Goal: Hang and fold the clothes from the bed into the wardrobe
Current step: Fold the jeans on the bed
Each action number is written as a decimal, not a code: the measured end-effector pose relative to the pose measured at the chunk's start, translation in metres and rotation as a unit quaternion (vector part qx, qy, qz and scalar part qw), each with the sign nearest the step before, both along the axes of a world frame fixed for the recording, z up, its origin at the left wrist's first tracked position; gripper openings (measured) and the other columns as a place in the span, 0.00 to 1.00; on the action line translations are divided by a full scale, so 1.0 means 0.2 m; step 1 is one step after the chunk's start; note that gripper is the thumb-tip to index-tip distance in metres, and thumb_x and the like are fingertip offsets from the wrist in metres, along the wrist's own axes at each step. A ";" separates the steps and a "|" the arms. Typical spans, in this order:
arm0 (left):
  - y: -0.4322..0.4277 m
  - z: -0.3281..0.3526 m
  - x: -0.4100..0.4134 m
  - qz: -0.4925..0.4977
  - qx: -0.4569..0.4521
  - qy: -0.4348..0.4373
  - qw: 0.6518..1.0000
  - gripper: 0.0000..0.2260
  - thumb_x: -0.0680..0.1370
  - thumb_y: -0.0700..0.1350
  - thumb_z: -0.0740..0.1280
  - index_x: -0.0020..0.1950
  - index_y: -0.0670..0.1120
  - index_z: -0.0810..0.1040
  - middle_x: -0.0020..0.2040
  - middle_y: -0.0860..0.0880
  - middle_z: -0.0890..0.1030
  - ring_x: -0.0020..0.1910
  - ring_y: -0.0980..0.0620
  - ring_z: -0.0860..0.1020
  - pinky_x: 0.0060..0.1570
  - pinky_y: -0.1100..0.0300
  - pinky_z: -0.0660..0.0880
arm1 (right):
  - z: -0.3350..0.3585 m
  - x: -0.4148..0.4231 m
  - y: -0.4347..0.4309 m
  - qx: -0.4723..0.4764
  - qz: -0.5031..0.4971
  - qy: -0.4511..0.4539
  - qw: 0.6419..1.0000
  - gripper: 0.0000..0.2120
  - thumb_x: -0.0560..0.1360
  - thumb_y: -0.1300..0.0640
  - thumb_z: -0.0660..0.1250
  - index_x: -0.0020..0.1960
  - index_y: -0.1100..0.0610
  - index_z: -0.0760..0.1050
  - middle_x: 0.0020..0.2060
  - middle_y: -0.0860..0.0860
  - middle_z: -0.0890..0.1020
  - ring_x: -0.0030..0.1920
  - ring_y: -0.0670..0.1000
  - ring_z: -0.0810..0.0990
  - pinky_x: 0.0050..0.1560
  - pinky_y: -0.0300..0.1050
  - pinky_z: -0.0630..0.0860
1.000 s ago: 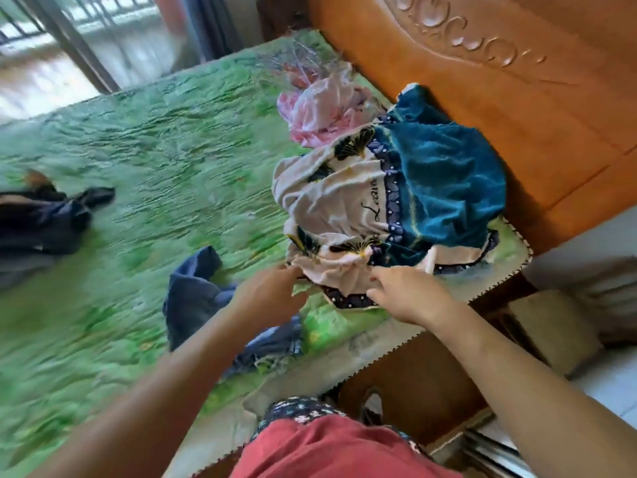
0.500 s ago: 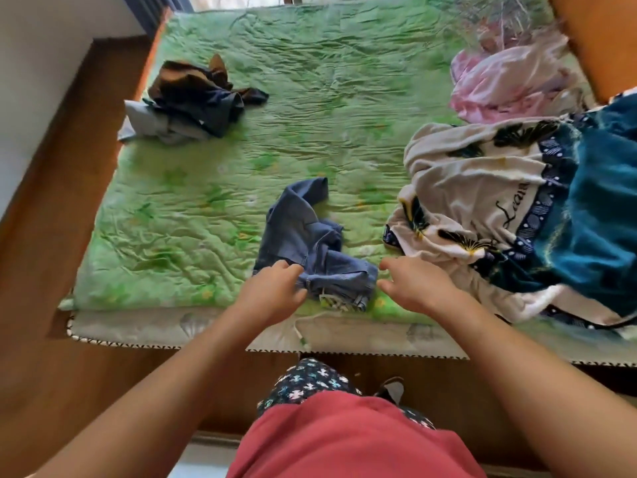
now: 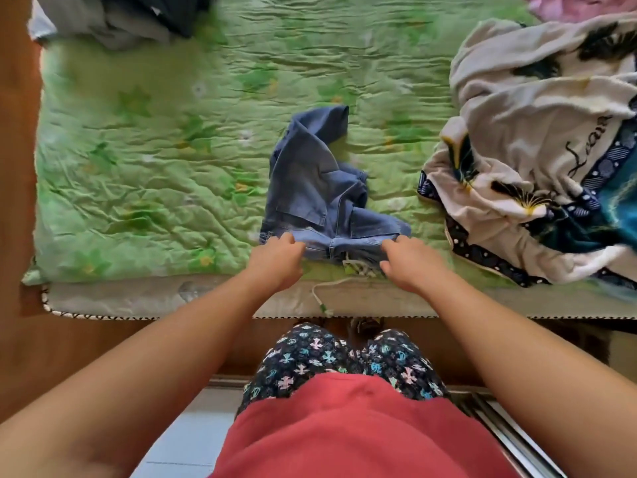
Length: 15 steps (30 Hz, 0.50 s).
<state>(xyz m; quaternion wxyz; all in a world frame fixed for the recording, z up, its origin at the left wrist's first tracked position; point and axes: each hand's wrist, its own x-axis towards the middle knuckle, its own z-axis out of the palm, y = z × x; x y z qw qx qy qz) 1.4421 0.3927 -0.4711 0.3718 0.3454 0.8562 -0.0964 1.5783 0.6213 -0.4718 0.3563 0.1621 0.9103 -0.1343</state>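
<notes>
A crumpled pair of blue jeans [image 3: 317, 188] lies on the green bedspread [image 3: 155, 160] near the bed's front edge. My left hand [image 3: 277, 262] pinches the left end of the jeans' waistband. At the waistband's right end my right hand [image 3: 408, 262] does the same. A white drawstring [image 3: 331, 288] trails from under the jeans over the mattress edge.
A cream and teal printed blanket [image 3: 531, 150] is heaped at the right of the bed. Dark and grey clothes [image 3: 131, 19] lie at the far left corner, and a pink garment [image 3: 579, 5] shows at the top right. The wooden bed frame [image 3: 17, 167] runs down the left.
My view swung left from the blanket to the jeans. Both hands left the blanket's edge, moved onto the jeans' waistband and closed on it.
</notes>
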 end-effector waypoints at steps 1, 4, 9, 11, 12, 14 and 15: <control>0.00 -0.06 -0.02 -0.009 -0.013 -0.006 1.000 0.16 0.79 0.49 0.61 0.67 0.49 0.73 0.63 0.44 0.71 0.61 0.40 0.73 0.53 0.45 0.76 | -0.06 0.00 -0.01 -0.008 0.001 -0.014 1.000 0.16 0.81 0.46 0.60 0.64 0.54 0.70 0.62 0.58 0.75 0.61 0.62 0.75 0.54 0.57 0.76; -0.01 -0.24 -0.05 -0.037 -0.053 -0.024 0.998 0.15 0.81 0.48 0.60 0.67 0.50 0.74 0.65 0.43 0.69 0.63 0.39 0.71 0.56 0.43 0.76 | -0.26 -0.02 -0.02 -0.032 0.021 -0.054 0.998 0.18 0.81 0.46 0.59 0.66 0.54 0.69 0.63 0.58 0.74 0.63 0.62 0.73 0.58 0.59 0.76; 0.03 -0.51 -0.03 -0.061 -0.129 -0.063 0.988 0.18 0.79 0.45 0.63 0.68 0.53 0.76 0.79 0.42 0.56 0.74 0.39 0.61 0.62 0.42 0.71 | -0.55 -0.04 0.00 -0.055 0.108 -0.118 0.986 0.21 0.82 0.43 0.58 0.71 0.49 0.68 0.65 0.58 0.70 0.65 0.62 0.70 0.62 0.60 0.73; 0.03 -0.62 -0.03 -0.071 -0.154 -0.071 0.983 0.20 0.78 0.44 0.62 0.69 0.55 0.75 0.82 0.42 0.49 0.79 0.40 0.54 0.66 0.41 0.68 | -0.66 -0.05 0.00 -0.052 0.148 -0.147 0.977 0.23 0.81 0.40 0.60 0.73 0.47 0.67 0.68 0.58 0.68 0.69 0.62 0.67 0.66 0.62 0.70; 0.03 -0.67 -0.04 -0.080 -0.168 -0.074 0.980 0.20 0.78 0.43 0.62 0.70 0.54 0.75 0.82 0.42 0.47 0.80 0.40 0.50 0.67 0.41 0.66 | -0.71 -0.06 -0.01 -0.045 0.167 -0.162 0.972 0.24 0.80 0.39 0.60 0.73 0.45 0.67 0.69 0.58 0.66 0.71 0.62 0.64 0.68 0.65 0.67; 0.03 -0.77 -0.04 -0.111 -0.200 -0.070 0.971 0.20 0.79 0.43 0.61 0.70 0.53 0.75 0.82 0.41 0.41 0.81 0.39 0.45 0.69 0.39 0.62 | -0.79 -0.06 -0.01 -0.016 0.199 -0.187 0.962 0.26 0.78 0.37 0.61 0.74 0.42 0.66 0.74 0.58 0.61 0.75 0.64 0.56 0.72 0.72 0.57; 0.02 -0.81 -0.05 -0.133 -0.214 -0.062 0.966 0.19 0.79 0.43 0.61 0.70 0.51 0.75 0.81 0.39 0.38 0.81 0.38 0.43 0.71 0.38 0.60 | -0.83 -0.06 -0.02 -0.002 0.206 -0.195 0.959 0.26 0.78 0.38 0.62 0.74 0.42 0.65 0.77 0.59 0.56 0.77 0.65 0.52 0.72 0.76 0.52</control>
